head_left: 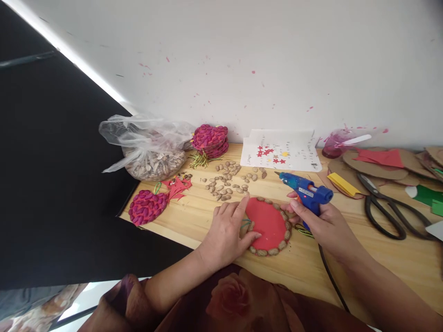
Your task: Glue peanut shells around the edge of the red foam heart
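Observation:
A red rounded cutout (pixel 266 221) lies on the wooden table, edged with brown shelled nuts along most of its rim. My left hand (pixel 228 226) holds its left side, thumb on the red surface and index finger at the upper left edge; a green loop shows beside the thumb. My right hand (pixel 327 226) is wrapped round the handle of a blue glue gun (pixel 306 191) at the cutout's right, its nozzle pointing up and left above the table. Loose nuts (pixel 224 177) are scattered behind the cutout.
A plastic bag (pixel 152 161) of nuts, purple-pink ornaments (pixel 211 138), another ornament (pixel 147 207) and red scraps (pixel 178 186) lie left. Behind is a paper (pixel 280 157) with stars. To the right are a pink-stained cup (pixel 334 144), cardboard pieces (pixel 374 166) and black scissors (pixel 387 203).

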